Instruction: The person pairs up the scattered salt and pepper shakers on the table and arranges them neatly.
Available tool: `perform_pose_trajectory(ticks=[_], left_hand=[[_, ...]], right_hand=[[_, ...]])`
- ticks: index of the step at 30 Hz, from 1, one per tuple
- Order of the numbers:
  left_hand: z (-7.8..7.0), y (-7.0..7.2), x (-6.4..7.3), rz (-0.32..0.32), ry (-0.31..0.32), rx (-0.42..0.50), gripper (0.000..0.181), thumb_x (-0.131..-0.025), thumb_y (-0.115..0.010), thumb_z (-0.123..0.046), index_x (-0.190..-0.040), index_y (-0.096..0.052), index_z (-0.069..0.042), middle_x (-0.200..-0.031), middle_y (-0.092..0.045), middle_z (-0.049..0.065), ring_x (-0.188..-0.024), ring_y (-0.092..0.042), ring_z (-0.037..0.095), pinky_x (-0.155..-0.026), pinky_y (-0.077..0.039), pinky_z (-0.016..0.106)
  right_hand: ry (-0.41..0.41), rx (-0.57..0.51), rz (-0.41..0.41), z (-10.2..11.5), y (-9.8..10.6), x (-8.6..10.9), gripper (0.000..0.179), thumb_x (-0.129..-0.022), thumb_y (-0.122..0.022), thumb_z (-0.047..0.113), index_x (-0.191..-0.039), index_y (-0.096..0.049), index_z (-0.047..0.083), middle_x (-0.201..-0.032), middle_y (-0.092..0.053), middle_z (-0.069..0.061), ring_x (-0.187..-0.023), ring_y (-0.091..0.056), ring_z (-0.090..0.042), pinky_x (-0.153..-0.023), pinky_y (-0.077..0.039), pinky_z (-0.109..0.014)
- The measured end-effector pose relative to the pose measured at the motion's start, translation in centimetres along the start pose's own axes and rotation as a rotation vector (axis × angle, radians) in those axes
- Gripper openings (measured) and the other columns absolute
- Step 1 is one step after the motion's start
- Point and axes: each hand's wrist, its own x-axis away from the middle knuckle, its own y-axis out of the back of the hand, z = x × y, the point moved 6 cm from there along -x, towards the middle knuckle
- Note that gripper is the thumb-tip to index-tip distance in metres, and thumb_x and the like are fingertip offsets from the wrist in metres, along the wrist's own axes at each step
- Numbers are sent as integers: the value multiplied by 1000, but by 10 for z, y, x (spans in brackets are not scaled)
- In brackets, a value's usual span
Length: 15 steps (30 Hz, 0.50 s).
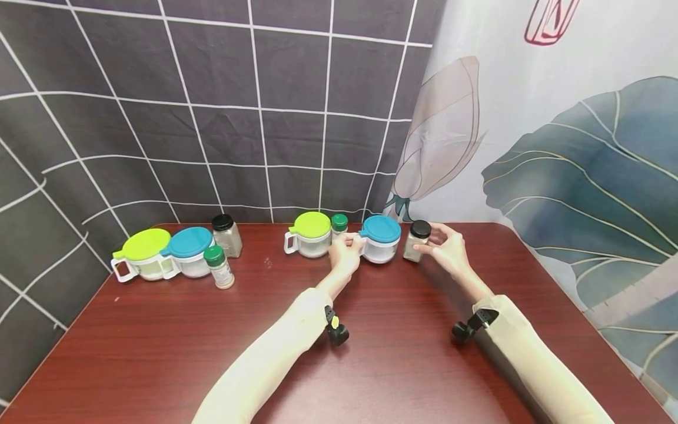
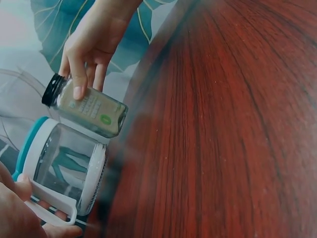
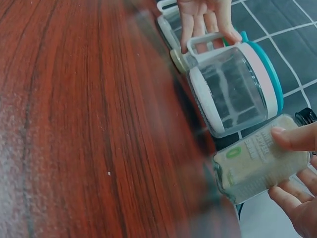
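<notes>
In the head view, near the counter's (image 1: pixel 402 353) far edge, toward its far right corner, a clear round jar with a blue lid (image 1: pixel 381 229) sits left of a black-capped, square-sided clear jar with pale contents (image 1: pixel 414 243). The left hand (image 1: pixel 345 255) is at the first, the right hand (image 1: pixel 450 252) at the second.

In the left wrist view, the left fingers grip the white handle (image 2: pixel 54 197); the round jar looks stiff and probably light, best held by that loop.

In the right wrist view, the right thumb and fingers pinch the square jar's body. Its smooth walls may be slippery, perhaps breakable; below the cap seems the surest hold.
</notes>
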Motion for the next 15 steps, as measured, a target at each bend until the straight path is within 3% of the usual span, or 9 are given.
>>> perform_pose_trajectory(ticks=[5, 15], left_hand=[[0, -4, 0, -10, 21, -4, 18, -82, -70, -12, -97, -71, -2, -93, -73, 15, -93, -65, 29, -82, -51, 36], [3, -14, -1, -32, 27, 40, 17, -83, -69, -8, -97, -70, 1, -92, -72, 17, -89, -66, 28, -78, -53, 32]], right_hand=[[-12, 8, 2, -1, 1, -3, 59, -75, -81, 10, -127, -57, 1, -118, -66, -22, -83, -58, 12, -74, -49, -6], [-23, 39, -1, -7, 5, -9, 60, -75, -81, 14, -129, -57, 2, -118, -66, -21, -85, -58, 10, -74, -48, -6]])
